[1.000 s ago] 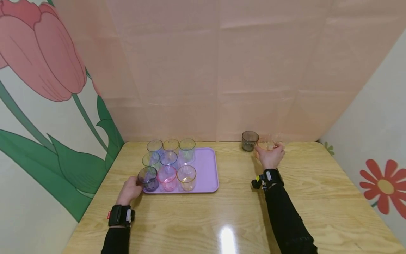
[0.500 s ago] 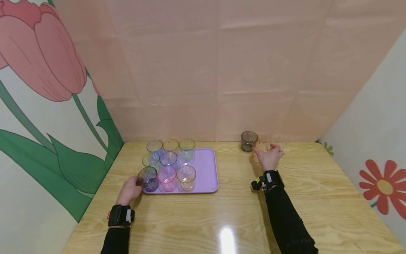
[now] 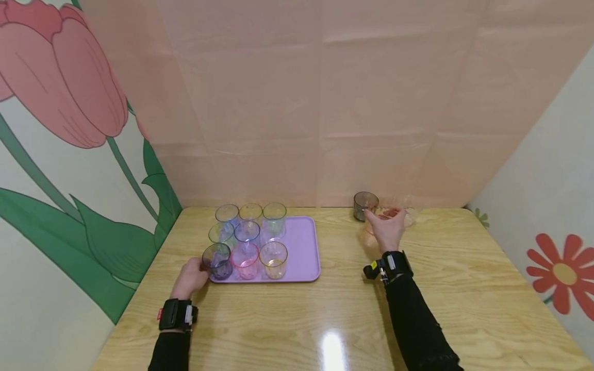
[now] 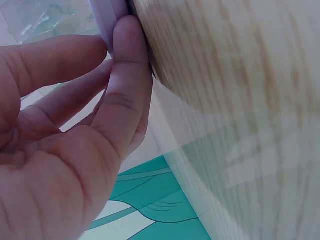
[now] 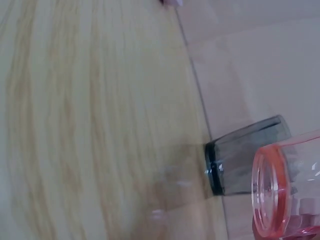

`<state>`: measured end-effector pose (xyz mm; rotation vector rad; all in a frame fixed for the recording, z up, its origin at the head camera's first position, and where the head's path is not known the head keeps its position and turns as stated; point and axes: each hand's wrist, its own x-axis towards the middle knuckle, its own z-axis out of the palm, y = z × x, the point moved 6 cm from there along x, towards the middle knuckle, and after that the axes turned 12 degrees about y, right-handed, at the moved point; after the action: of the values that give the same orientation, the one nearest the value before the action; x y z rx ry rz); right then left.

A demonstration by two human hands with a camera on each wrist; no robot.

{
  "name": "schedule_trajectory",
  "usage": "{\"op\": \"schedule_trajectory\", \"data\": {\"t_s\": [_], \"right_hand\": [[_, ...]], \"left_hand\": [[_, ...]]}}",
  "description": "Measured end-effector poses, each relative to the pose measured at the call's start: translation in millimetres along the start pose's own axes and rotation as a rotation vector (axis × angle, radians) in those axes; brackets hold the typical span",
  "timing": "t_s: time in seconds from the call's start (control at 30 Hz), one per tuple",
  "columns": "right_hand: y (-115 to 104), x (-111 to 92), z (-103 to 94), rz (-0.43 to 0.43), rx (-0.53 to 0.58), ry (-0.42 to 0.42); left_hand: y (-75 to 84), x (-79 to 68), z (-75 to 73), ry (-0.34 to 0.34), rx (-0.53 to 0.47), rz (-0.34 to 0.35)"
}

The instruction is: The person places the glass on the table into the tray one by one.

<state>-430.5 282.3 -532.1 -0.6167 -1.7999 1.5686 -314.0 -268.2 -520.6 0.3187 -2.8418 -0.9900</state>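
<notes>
In the head view, my left hand (image 3: pixel 189 280) is at the near left corner of a lilac tray (image 3: pixel 303 252). The left wrist view shows thumb and fingers pinching the tray's edge (image 4: pixel 107 22). At the back right, my right hand (image 3: pixel 386 230) holds an orange-tinted drinking glass (image 5: pixel 271 190). Its base is off the tabletop in the right wrist view, and fingers show through its wall. Just left of that hand stands a grey-tinted glass (image 3: pixel 365 207). The orange glass is mostly hidden by the hand in the head view.
Several tinted glasses stand in rows on the tray's left part, among them a dark glass (image 3: pixel 216 261), a pink one (image 3: pixel 244 260) and a yellow-rimmed one (image 3: pixel 273 260). A faint clear glass (image 3: pixel 410 216) shows right of the right hand. A pink-covered wall (image 3: pixel 320 129) borders the table's back.
My right hand has shifted slightly left and toward me, with the orange glass coming up off the table. The left hand stays at the tray.
</notes>
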Motion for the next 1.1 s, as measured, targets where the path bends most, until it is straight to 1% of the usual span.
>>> {"op": "schedule_trajectory", "data": {"t_s": [0.1, 0.3, 0.43, 0.63, 0.8, 0.97, 1.1], "right_hand": [[-4.1, -3.9, 4.4, 0.002, 0.016, -0.024], [-9.3, -15.6, 16.8, -0.011, 0.0, -0.088], [-13.8, -27.6, 27.2, -0.014, -0.003, -0.135], [-24.1, -47.3, 47.4, -0.06, -0.02, -0.223], [-29.7, -61.4, 60.8, -0.044, 0.003, -0.282], [-32.3, -71.6, 73.8, -0.029, 0.03, -0.338], [-33.5, -79.0, 82.9, -0.016, 0.022, -0.375]], "left_hand": [[0.5, -0.4, -0.5, 0.003, -0.001, -0.001], [0.0, -0.2, 0.7, -0.008, -0.007, -0.018], [-0.4, -0.2, 1.5, -0.008, 0.001, -0.013], [-0.3, -0.2, 2.0, -0.011, 0.001, -0.017], [-0.2, -0.1, 2.4, -0.002, -0.001, 0.003], [0.9, -0.5, 0.9, 0.001, -0.003, -0.002], [0.8, -0.4, 0.6, 0.006, -0.005, 0.006]]}}
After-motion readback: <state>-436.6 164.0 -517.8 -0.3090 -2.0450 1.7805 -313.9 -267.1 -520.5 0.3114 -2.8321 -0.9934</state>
